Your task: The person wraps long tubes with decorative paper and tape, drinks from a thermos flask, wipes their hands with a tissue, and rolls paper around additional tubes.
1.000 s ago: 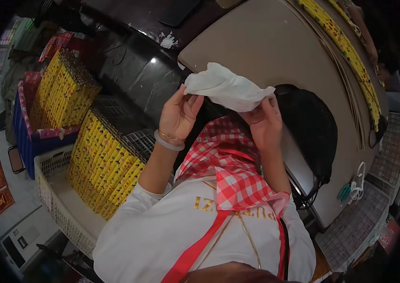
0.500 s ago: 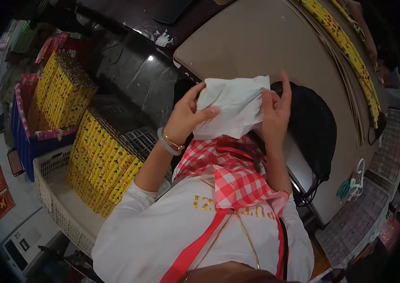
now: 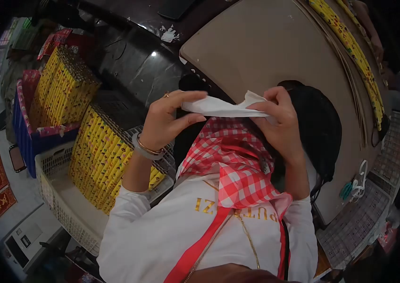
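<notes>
Because the white sheet (image 3: 228, 111) looks thin and spans open air, it could tear near the middle if pulled hard, or skew if one end were drawn faster than the other; a loosened grip might let it drop toward 6 o'clock, onto the red checked apron (image 3: 240, 186). Whether it is paper or cloth cannot be told. With the sheet as dial centre, its 9 o'clock end lies between the thumb and fingers of the left hand (image 3: 162, 118), fingers above, thumb below, visible tips parted; how firmly they press is unclear. Its 3 o'clock end is pinched by the right hand (image 3: 282, 113), fingers curled, with a raised corner just inside the grip. Farther out, a black fabric item (image 3: 322, 118) lies near 3 o'clock, beside the right hand; the brown tabletop (image 3: 252, 45) extends from 12 to 2; and a white crate (image 3: 58, 210), holding yellow patterned pieces (image 3: 98, 160), stands at 8.
</notes>
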Demonstrator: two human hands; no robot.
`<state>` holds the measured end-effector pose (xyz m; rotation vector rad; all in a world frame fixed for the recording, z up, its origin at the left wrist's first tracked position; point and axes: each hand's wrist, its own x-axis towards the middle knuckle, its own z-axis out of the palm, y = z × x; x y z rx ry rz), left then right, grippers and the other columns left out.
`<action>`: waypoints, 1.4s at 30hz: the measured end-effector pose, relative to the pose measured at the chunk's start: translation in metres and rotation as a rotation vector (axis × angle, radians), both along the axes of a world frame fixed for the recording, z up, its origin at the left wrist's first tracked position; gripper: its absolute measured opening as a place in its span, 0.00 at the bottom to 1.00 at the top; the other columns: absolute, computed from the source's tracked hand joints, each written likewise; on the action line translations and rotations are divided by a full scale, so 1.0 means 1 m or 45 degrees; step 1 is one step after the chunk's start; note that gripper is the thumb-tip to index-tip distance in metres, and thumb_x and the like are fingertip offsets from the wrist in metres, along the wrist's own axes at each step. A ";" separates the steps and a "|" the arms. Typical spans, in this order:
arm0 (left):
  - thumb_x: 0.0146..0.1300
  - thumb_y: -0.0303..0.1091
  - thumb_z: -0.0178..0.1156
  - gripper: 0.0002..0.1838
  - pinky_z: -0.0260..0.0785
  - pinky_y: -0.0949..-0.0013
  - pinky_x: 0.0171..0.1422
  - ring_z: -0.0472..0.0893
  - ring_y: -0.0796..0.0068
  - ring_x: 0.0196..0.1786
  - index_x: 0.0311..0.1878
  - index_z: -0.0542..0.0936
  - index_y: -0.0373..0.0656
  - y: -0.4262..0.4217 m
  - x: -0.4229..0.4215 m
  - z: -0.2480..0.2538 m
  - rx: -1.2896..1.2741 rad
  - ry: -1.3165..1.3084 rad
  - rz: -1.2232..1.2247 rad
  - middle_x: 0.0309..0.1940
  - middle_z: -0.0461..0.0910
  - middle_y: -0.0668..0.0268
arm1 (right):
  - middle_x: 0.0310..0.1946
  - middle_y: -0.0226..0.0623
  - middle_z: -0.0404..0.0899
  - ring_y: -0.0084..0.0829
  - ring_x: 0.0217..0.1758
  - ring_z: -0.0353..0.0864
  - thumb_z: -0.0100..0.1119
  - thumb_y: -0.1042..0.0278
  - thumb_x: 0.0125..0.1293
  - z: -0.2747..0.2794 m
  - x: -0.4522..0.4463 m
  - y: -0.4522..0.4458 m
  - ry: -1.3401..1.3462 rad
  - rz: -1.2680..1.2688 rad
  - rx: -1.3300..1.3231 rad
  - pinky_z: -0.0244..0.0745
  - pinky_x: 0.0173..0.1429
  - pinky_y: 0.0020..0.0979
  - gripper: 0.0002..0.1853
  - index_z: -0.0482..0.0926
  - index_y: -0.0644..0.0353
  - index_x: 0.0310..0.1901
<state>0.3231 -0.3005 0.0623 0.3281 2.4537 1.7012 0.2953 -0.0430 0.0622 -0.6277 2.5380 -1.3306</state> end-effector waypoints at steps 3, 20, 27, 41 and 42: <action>0.46 0.21 0.65 0.13 0.67 0.69 0.51 0.77 0.67 0.44 0.37 0.77 0.38 0.003 -0.008 0.030 -0.243 0.454 0.014 0.42 0.77 0.58 | 0.44 0.44 0.73 0.35 0.47 0.74 0.57 0.81 0.48 0.030 -0.004 -0.006 0.349 0.085 -0.322 0.68 0.51 0.29 0.13 0.74 0.65 0.38; 0.60 0.36 0.50 0.10 0.69 0.70 0.36 0.72 0.69 0.29 0.30 0.72 0.38 0.066 0.041 0.160 -1.409 1.077 -0.010 0.25 0.71 0.62 | 0.30 0.38 0.74 0.32 0.32 0.76 0.49 0.52 0.60 0.180 0.067 0.013 -0.084 0.663 -0.752 0.68 0.36 0.31 0.16 0.69 0.59 0.29; 0.62 0.37 0.48 0.12 0.69 0.71 0.33 0.72 0.71 0.25 0.29 0.72 0.38 0.070 0.043 0.159 -1.499 1.149 -0.022 0.21 0.71 0.64 | 0.27 0.36 0.74 0.30 0.28 0.75 0.50 0.54 0.60 0.192 0.059 -0.001 0.177 0.721 -0.328 0.67 0.33 0.30 0.15 0.68 0.58 0.28; 0.66 0.40 0.42 0.17 0.70 0.72 0.28 0.72 0.75 0.17 0.26 0.71 0.39 0.074 0.044 0.176 -1.725 1.103 -0.107 0.13 0.70 0.69 | 0.21 0.33 0.73 0.27 0.22 0.74 0.50 0.58 0.59 0.211 0.044 -0.045 0.525 0.667 1.016 0.65 0.26 0.29 0.12 0.68 0.57 0.25; 0.66 0.40 0.42 0.18 0.70 0.72 0.27 0.72 0.76 0.16 0.25 0.71 0.40 0.076 0.044 0.179 -1.748 1.079 -0.127 0.12 0.70 0.70 | 0.21 0.33 0.73 0.27 0.21 0.73 0.50 0.59 0.59 0.214 0.041 -0.044 0.509 0.665 1.067 0.65 0.25 0.29 0.12 0.68 0.57 0.25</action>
